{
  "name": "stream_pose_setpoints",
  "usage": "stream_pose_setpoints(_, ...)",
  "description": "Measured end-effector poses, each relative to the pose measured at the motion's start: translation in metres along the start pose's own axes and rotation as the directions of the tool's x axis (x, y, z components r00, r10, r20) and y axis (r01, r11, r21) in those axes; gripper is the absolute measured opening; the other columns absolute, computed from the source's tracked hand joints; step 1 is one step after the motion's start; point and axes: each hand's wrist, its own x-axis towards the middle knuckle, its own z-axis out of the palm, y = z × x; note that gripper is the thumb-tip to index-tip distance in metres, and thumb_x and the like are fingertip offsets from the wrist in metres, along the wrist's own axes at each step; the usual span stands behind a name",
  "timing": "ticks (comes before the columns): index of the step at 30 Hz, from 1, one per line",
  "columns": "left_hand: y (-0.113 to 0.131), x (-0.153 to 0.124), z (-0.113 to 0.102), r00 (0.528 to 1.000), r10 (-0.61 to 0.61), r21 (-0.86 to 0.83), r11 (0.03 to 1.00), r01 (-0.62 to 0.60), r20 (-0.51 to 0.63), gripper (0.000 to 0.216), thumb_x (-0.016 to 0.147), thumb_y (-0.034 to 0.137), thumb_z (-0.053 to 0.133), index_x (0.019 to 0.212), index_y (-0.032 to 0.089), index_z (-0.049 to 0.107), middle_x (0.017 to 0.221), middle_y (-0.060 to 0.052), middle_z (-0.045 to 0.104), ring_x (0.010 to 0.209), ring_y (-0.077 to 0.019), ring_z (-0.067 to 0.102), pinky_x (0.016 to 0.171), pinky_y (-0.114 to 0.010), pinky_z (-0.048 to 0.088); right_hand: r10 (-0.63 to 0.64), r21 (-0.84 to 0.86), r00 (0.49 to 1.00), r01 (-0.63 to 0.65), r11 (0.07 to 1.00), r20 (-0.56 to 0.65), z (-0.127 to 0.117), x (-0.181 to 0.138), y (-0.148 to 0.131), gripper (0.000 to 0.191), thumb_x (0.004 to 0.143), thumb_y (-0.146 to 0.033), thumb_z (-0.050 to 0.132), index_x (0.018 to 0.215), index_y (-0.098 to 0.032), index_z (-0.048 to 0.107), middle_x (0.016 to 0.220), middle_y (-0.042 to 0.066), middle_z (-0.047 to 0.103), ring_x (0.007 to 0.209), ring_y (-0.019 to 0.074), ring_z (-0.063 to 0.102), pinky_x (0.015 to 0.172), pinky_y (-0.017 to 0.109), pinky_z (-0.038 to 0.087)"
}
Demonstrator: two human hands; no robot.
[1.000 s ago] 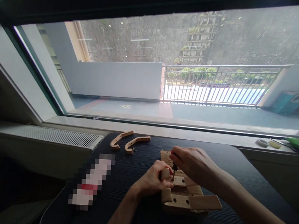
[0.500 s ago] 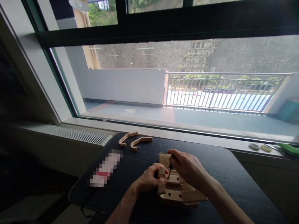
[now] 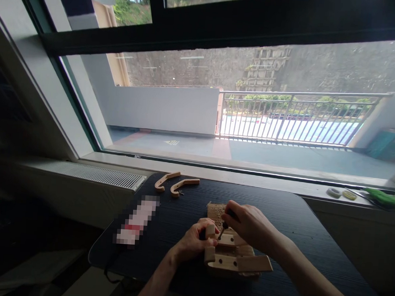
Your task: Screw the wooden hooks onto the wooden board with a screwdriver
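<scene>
A screwdriver [image 3: 224, 226] with a dark handle is gripped in my right hand [image 3: 243, 218], its shaft slanting down to a hole in a wooden hook [image 3: 227, 240]. My left hand [image 3: 200, 235] closes around the curled end of that same hook. Beneath it lies a rough wooden board [image 3: 216, 210] on the dark table. Nearer to me, a second wooden hook [image 3: 230, 261] with two dark holes rests on the board, apart from both hands. The screw under the tip is too small to make out.
Two loose wooden hooks [image 3: 185, 183] lie at the table's back left, small screws [image 3: 181, 192] beside them. A blurred pink and white item [image 3: 137, 220] is on the left. Tape rolls [image 3: 334, 192] and a green thing [image 3: 385, 199] sit on the windowsill [image 3: 282, 187].
My right hand has tilted the screwdriver, so its handle leans more to the right. The left hand keeps its hold on the hook. The whole view has shifted slightly.
</scene>
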Motion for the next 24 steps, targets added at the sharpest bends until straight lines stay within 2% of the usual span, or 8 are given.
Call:
stream_pose_setpoints(5,-0.002,-0.002,-0.003,1.000,-0.013,-0.002,1.000,0.013,0.019,0.025,0.069,0.019,0.071,0.094,0.017,0.066,0.108,-0.006,0.057,0.109,-0.0219,0.052,0.100,-0.032,0.038,-0.170,-0.017,0.981,0.172,0.985,0.096,-0.021,0.008,-0.011,0.005,0.085,-0.025,0.055,0.085,-0.023,0.059,0.076,-0.002,0.064,0.063,0.0133,0.055,0.053,0.025,0.024)
stream_pose_setpoints(10,-0.003,-0.005,-0.009,0.994,-0.064,-0.041,0.997,0.068,0.094,0.030,0.072,0.026,0.070,0.101,0.018,0.066,0.122,-0.008,0.054,0.119,-0.0257,0.047,0.106,-0.037,0.033,-0.296,0.008,0.934,0.301,0.954,0.197,-0.029,0.015,-0.015,0.006,0.084,-0.018,0.055,0.083,-0.021,0.060,0.083,-0.001,0.065,0.073,0.0134,0.058,0.059,0.024,0.030)
stream_pose_setpoints(13,0.000,-0.006,-0.012,0.989,-0.061,-0.060,0.996,0.069,0.133,0.032,0.073,0.026,0.070,0.103,0.018,0.066,0.129,-0.008,0.050,0.125,-0.0269,0.043,0.109,-0.037,0.029,-0.299,-0.001,0.930,0.306,0.952,0.213,-0.026,0.018,-0.013,0.006,0.087,-0.019,0.054,0.084,-0.019,0.059,0.080,0.000,0.064,0.069,0.0135,0.058,0.057,0.025,0.030)
stream_pose_setpoints(17,0.004,-0.006,-0.011,0.989,-0.071,-0.052,0.996,0.078,0.128,0.030,0.073,0.023,0.068,0.103,0.019,0.066,0.132,-0.008,0.050,0.130,-0.0276,0.038,0.111,-0.038,0.027,-0.258,-0.028,0.949,0.267,0.963,0.181,-0.018,0.019,-0.010,0.012,0.091,-0.024,0.051,0.081,-0.019,0.055,0.074,-0.001,0.063,0.061,0.0128,0.056,0.052,0.025,0.027)
stream_pose_setpoints(22,0.005,-0.005,-0.009,0.992,-0.035,-0.058,0.997,0.042,0.117,0.026,0.073,0.022,0.067,0.099,0.019,0.067,0.122,-0.007,0.056,0.127,-0.0275,0.041,0.109,-0.040,0.030,-0.196,-0.077,0.972,0.207,0.975,0.129,-0.013,0.019,-0.012,0.021,0.094,-0.031,0.046,0.080,-0.018,0.054,0.066,0.000,0.061,0.056,0.0140,0.056,0.049,0.027,0.023)
stream_pose_setpoints(24,0.005,-0.005,-0.008,0.993,-0.045,-0.071,0.996,0.053,0.112,0.027,0.073,0.021,0.067,0.099,0.019,0.067,0.120,-0.007,0.057,0.126,-0.0270,0.042,0.108,-0.040,0.031,-0.193,-0.093,0.972,0.206,0.974,0.132,-0.014,0.019,-0.012,0.018,0.093,-0.030,0.047,0.081,-0.019,0.055,0.068,0.001,0.062,0.057,0.0146,0.057,0.049,0.027,0.021)
